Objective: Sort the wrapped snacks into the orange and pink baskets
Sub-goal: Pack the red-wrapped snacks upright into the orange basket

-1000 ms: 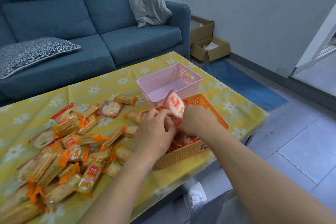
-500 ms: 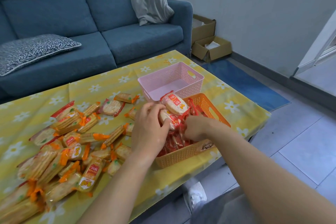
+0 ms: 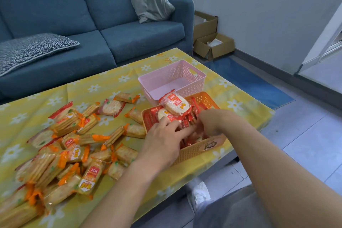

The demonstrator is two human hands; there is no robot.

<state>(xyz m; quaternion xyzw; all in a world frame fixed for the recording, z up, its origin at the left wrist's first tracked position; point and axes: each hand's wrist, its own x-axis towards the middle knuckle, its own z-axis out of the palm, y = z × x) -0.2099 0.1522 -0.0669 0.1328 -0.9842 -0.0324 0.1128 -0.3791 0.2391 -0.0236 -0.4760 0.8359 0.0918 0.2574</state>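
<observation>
Cracker packs (image 3: 74, 153) heaped on table (image 3: 103, 87), left. Left hand (image 3: 162, 144) rests slack-fingered on red packs (image 3: 174, 106) filling the orange basket (image 3: 194, 152). Right hand (image 3: 209, 122) digs among them; grip indeterminate. Pink basket (image 3: 177, 72) touches behind.

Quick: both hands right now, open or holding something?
Left hand: open, fingers on the red-wrapped snacks in the orange basket.
Right hand: cannot tell, fingers hidden.

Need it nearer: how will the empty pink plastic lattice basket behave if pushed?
Pink plastic lattice basket holds nothing, so probably light, sliding readily. Perforated thin walls may flex slightly. Wide, low shape: tipping seems unlikely.
</observation>
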